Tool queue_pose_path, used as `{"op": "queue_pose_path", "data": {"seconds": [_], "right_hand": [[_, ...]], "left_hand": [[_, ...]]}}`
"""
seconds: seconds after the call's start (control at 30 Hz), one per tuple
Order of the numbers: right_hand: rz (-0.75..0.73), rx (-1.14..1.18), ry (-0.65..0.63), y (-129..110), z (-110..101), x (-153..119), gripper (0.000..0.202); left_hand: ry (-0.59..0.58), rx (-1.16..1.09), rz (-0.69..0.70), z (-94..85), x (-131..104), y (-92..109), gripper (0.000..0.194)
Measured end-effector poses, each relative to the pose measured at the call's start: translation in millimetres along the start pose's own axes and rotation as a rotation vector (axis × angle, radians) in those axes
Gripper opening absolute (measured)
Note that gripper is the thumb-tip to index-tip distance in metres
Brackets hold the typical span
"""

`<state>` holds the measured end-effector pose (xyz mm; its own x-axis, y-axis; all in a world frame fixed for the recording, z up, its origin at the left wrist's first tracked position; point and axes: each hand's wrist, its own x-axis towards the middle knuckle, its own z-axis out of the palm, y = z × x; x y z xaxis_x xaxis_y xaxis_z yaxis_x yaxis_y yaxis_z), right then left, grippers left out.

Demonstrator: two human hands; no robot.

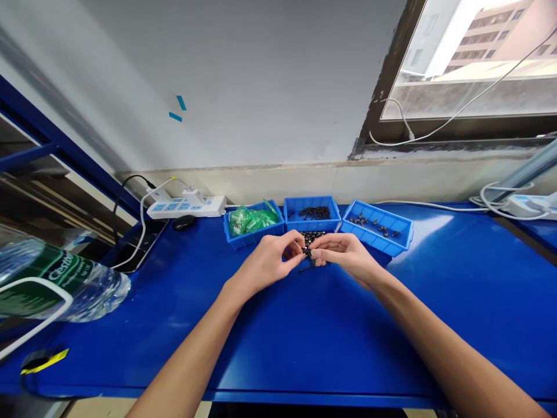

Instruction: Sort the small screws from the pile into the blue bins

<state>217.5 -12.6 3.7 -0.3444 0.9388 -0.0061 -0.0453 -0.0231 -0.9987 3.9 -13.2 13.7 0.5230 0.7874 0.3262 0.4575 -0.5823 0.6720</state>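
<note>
Right, I have the left hand [278, 258] and right hand [342, 255] nearly meeting, thumb and fingertips of each pinched almost closed on small dark parts [307, 252]. Those sit between my fingertips, just above the blue table [287, 337]; I can't tell where one ends and another begins. Directly beyond my grip lies a pile of black pieces [312, 236], in front of the middle blue bin [312, 213].
</note>
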Motion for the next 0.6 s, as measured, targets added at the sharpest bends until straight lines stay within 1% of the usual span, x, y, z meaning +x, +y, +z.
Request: {"op": "queue_pose_path", "data": {"seconds": [0.07,0.13,0.2,0.27,0.33,0.4,0.5,0.6], "right_hand": [[-0.015,0.053,0.082,1.2,-2.2,0.9,0.031],[-0.061,0.114,0.162,1.3,-4.2,1.3,0.049],[-0.087,0.143,0.192,0.2,-5.5,1.2,0.071],[-0.083,0.142,0.190,-1.7,-5.5,0.6,0.081],[-0.069,0.140,0.187,-3.7,-4.5,-0.1,0.083],[-0.057,0.142,0.182,-5.2,-3.3,-0.7,0.080],[-0.048,0.156,0.188,-5.7,-2.5,-1.1,0.071],[-0.045,0.173,0.203,-5.5,-2.8,-0.8,0.061]], "left_hand": [[-0.091,0.138,0.012,-2.0,-0.1,-2.6,0.009],[-0.168,0.248,0.033,-2.8,-0.3,-5.8,0.009],[-0.216,0.287,0.042,-2.0,-0.4,-8.6,0.011],[-0.242,0.298,0.045,-0.1,0.0,-10.2,0.012],[-0.257,0.303,0.045,1.6,0.8,-10.3,0.014],[-0.276,0.310,0.037,2.4,1.6,-9.6,0.016],[-0.299,0.340,0.017,1.8,1.8,-7.8,0.015],[-0.274,0.351,0.020,1.3,0.6,-5.8,0.010]]}}
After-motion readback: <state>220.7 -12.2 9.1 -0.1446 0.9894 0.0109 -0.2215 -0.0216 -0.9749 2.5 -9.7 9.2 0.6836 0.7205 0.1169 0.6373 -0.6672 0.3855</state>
